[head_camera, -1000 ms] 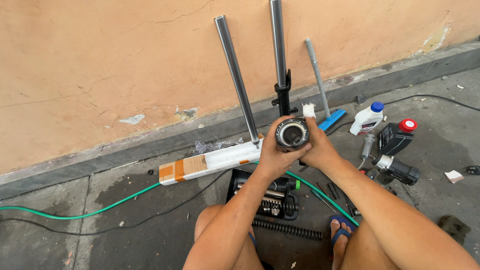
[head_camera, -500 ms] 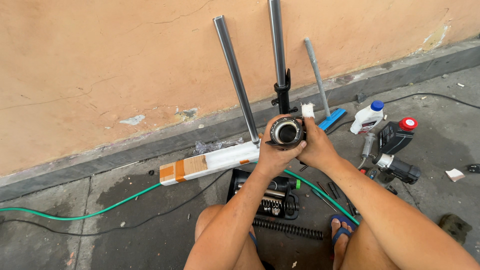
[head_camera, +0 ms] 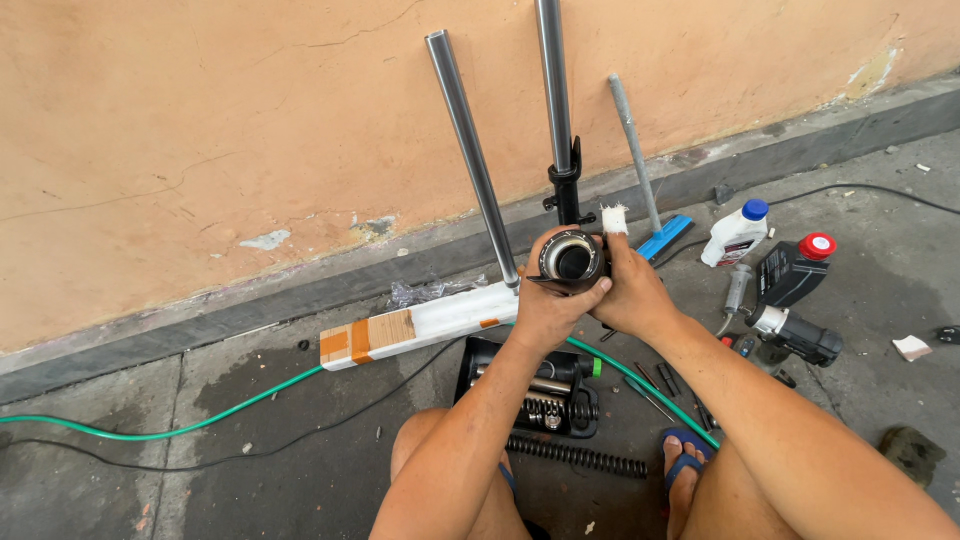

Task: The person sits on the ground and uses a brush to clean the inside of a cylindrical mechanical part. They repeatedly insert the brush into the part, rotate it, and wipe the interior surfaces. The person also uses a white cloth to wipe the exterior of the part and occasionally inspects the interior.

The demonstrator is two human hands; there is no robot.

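Both hands grip one dark fork tube [head_camera: 572,258] at centre frame, open end up: the left hand [head_camera: 545,315] wraps it from seven o'clock, the right hand [head_camera: 630,295], one finger bandaged white, from four o'clock. Two chrome stanchions [head_camera: 470,150] lean on the wall at twelve. A coil spring [head_camera: 575,455] lies loose at six and oil bottles [head_camera: 735,232] stand at two, so assembly looks unfinished.

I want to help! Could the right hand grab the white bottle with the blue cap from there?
Probably not right now: the right hand is wrapped around the black tube together with the left hand. The white bottle stands nearby with open ground between.
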